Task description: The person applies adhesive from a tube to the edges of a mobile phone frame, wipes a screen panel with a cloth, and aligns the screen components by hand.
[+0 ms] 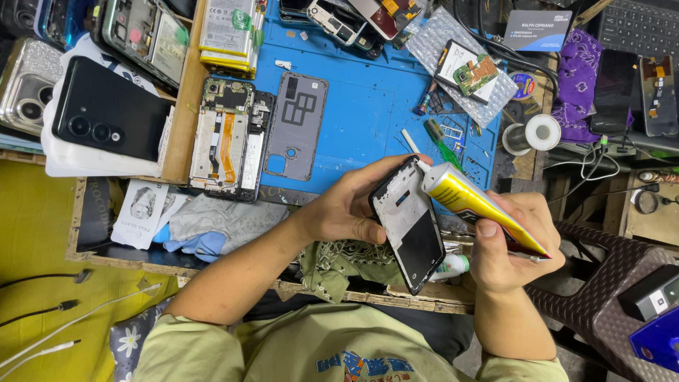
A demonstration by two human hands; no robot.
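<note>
My left hand (348, 209) grips a black phone frame (410, 225) by its left edge and holds it tilted above the front of the bench. My right hand (511, 249) is closed around a yellow glue tube (475, 205). The tube's white nozzle touches the top right corner of the frame. A thumb presses on the tube's body.
A blue work mat (368, 106) carries a grey back cover (296, 126) and an opened phone (230, 138). Several phones and parts lie at the back left. A solder spool (535, 132) stands to the right. A brown wicker stool (608, 283) is beside my right arm.
</note>
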